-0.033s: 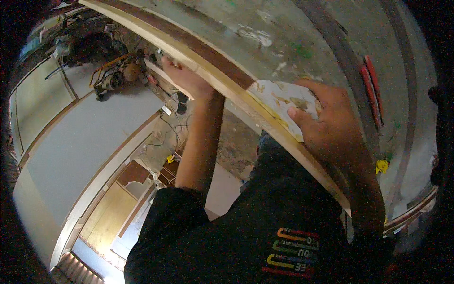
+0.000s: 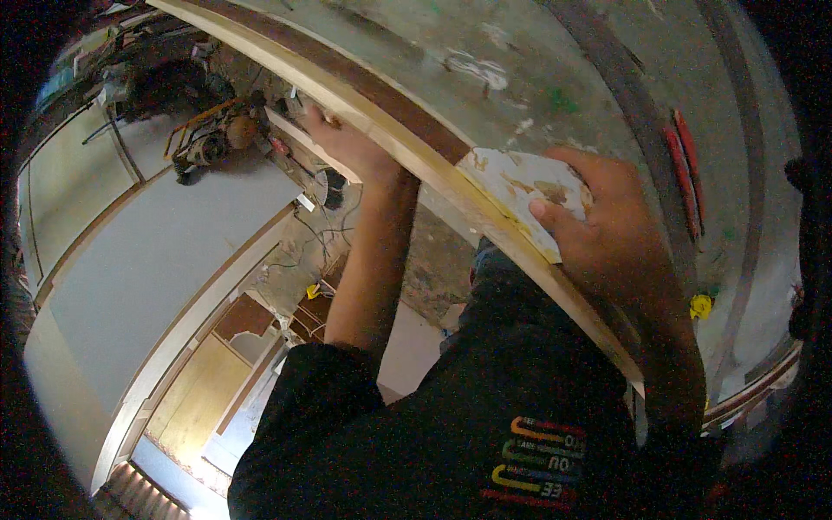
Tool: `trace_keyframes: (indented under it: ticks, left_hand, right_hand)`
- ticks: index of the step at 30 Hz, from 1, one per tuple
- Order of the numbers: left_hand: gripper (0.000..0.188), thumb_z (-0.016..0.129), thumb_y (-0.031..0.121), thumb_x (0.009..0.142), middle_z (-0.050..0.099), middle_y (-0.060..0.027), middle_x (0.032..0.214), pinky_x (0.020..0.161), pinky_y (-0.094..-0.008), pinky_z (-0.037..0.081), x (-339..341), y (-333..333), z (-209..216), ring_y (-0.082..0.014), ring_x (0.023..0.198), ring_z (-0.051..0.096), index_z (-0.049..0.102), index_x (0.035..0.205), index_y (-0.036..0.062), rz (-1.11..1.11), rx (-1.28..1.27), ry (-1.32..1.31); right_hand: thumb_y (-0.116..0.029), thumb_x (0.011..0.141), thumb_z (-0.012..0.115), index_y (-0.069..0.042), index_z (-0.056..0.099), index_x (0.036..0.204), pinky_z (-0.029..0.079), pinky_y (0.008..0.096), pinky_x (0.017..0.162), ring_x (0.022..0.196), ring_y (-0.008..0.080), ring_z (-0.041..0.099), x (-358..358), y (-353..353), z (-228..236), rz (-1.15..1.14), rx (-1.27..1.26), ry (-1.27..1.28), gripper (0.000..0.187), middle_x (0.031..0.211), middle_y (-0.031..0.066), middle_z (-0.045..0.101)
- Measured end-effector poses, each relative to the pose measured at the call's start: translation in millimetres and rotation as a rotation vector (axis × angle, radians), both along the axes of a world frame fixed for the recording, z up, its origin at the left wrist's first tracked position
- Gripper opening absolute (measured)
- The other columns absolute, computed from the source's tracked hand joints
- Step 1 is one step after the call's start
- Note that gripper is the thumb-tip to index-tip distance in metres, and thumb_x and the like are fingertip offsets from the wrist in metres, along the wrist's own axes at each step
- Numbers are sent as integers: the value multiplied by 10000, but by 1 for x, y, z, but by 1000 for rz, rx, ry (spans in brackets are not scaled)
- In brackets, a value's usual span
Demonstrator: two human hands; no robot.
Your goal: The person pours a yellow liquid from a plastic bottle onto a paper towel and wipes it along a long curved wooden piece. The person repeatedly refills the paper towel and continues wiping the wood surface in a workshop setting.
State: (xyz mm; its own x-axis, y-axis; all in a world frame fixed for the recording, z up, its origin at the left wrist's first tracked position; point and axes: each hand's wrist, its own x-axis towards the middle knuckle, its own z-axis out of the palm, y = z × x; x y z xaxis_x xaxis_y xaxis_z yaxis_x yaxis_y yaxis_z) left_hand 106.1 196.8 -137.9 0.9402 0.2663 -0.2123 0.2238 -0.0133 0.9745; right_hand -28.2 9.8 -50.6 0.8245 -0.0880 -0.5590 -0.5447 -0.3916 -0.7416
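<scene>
A long board with a pale wooden edge (image 2: 286, 80) and a dark brown strip runs slantwise from the upper left to the lower right. My right hand (image 2: 611, 230) is closed on a flat white spreader (image 2: 520, 178) smeared with yellowish-brown stuff, thumb on its upper face. The spreader's long side lies against the wooden edge, where a yellowish streak shows. My left hand (image 2: 360, 156) is at the near side of the same edge, farther up the board. Its fingers look curled against the wood and are partly hidden by it.
Red-handled tool (image 2: 685, 178) and a yellow object (image 2: 700, 305) lie on the stained grey-green surface (image 2: 537, 52) at right. To the left are a large grey panel (image 2: 173, 251), a power tool (image 2: 204, 143), loose cables (image 2: 325, 230) and a framed wooden piece (image 2: 195, 399).
Both hands, the spreader and the marks on the surface sit slightly farther right in the view. Each hand keeps its hold.
</scene>
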Motion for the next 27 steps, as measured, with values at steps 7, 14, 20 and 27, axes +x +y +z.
trace_keyframes:
  ticks: [7,14,20,27]
  left_hand:
    - [353,278,276,1051,576,-105,1085,870,-326,479,-1,18,-21,-188,970,574,476,1197,22,-98,-401,-120]
    - [437,317,353,1014,524,-114,1194,926,-392,478,-5,20,-17,-264,1076,552,409,1297,33,-18,-430,-27]
    - [548,247,446,1020,482,-140,1290,1004,-415,415,-10,18,-7,-266,1168,502,382,1353,33,-13,-717,160]
    - [659,325,545,970,453,-158,1359,1042,-437,386,-25,35,-25,-304,1269,436,369,1392,41,131,-338,69]
  right_hand:
    - [-122,791,673,37,614,1093,459,395,901,985,337,622,48,22,7,-73,84,-36,347,1039,221,644]
    - [-136,779,692,36,614,1103,469,398,888,981,344,627,112,53,-1,-30,-101,-193,375,1035,223,647]
    - [-145,772,707,25,613,1117,464,408,891,991,352,609,148,64,-11,-111,-4,-94,396,1040,218,631]
    - [-126,760,704,22,620,1108,459,412,899,996,366,602,179,81,-12,-128,-108,-197,388,1051,222,623]
